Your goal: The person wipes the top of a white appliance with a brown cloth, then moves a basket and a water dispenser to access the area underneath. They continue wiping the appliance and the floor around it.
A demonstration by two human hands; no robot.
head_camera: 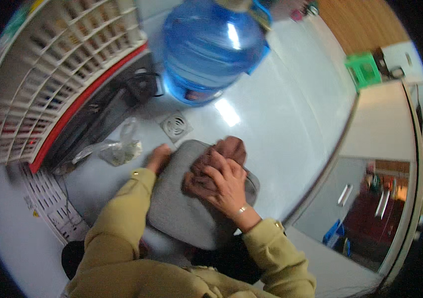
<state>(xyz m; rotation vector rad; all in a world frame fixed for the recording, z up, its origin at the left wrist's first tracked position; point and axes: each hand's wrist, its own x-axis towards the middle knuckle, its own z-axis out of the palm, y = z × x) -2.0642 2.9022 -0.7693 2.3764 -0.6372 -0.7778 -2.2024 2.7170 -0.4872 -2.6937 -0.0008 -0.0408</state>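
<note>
A grey fabric-covered cushion or stool seat point(181, 208) lies in front of me on the pale floor. On its right part my right hand point(228, 184) presses and grips a bunched brown cloth point(211, 164), with the fingers curled into it. My left hand point(161, 156) is at the seat's upper left edge; its fingers are largely hidden behind that edge, so their hold cannot be made out.
A large blue water bottle point(211, 52) stands ahead. Left of it are a white slatted basket point(66, 67), a knotted clear plastic bag point(120, 151) and a floor drain cover point(176, 126). A mirrored cabinet point(382, 123) and a green plastic stool point(364, 70) are at right.
</note>
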